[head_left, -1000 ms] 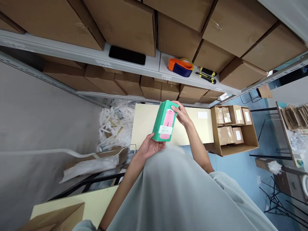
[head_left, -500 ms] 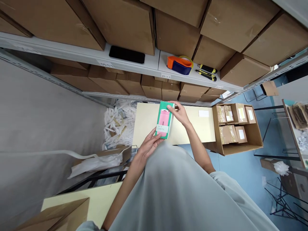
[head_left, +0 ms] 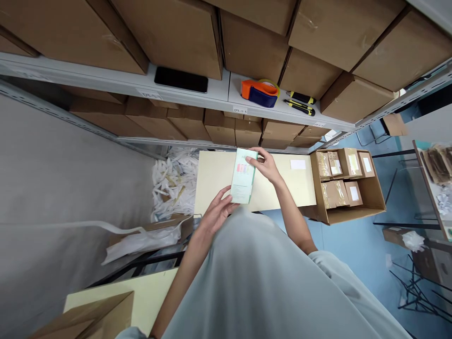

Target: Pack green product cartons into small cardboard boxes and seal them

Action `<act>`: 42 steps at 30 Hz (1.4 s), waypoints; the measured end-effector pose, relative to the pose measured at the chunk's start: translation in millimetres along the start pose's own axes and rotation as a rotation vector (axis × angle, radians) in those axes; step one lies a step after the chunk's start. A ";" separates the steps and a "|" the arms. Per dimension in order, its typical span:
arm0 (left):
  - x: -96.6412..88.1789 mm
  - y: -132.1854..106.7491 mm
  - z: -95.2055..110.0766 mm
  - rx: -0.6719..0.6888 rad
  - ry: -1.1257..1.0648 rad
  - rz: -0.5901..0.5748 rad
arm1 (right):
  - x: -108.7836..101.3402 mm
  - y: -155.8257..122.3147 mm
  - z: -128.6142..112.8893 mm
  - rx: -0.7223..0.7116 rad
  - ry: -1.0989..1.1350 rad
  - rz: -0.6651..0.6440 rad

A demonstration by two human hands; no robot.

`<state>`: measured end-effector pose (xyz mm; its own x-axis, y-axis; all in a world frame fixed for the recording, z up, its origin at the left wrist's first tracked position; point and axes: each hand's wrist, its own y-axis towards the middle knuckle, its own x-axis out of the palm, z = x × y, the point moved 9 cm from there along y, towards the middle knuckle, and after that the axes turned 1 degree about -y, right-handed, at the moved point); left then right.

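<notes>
A small product box (head_left: pixel 243 181) is held upright in front of me, above the cream table (head_left: pixel 215 172). Its pale green side with small coloured pictures and print faces me. My right hand (head_left: pixel 265 165) grips its upper right corner, thumb on the face and fingers behind. At the lower left, my left hand (head_left: pixel 218 212) supports the bottom edge; its fingers are partly curled against the box. A white label (head_left: pixel 297 164) lies on the table to the right of my right hand.
An open carton (head_left: pixel 353 217) with several small taped boxes stands at the table's right end. On the shelf above lie a black phone (head_left: pixel 181 79), an orange and blue tape dispenser (head_left: pixel 259 93) and utility knives (head_left: pixel 300 104). Paper scraps (head_left: pixel 174 181) are heaped at left.
The product box has been turned over: the green face with the pink picture was toward me, and now the pale printed side is. Both hands stay on it.
</notes>
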<state>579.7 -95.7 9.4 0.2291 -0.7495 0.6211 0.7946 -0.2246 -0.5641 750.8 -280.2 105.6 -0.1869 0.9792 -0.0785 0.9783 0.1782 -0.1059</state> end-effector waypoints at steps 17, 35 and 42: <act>-23.3 -3.4 -18.1 -0.159 -0.192 -0.017 | 18.0 -7.7 0.5 0.123 0.157 -0.218; -15.7 -8.2 5.8 -0.042 -0.077 -0.029 | 6.5 -3.9 0.5 0.052 0.089 -0.149; -30.3 -6.6 -6.8 -0.157 -0.177 -0.051 | 13.8 -10.6 7.6 0.145 0.149 -0.183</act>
<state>563.6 -75.8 -9.4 0.2972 -0.6168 0.7289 0.7138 -0.3634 -0.5987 737.1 -269.3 98.1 -0.3332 0.9375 0.1004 0.9044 0.3479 -0.2469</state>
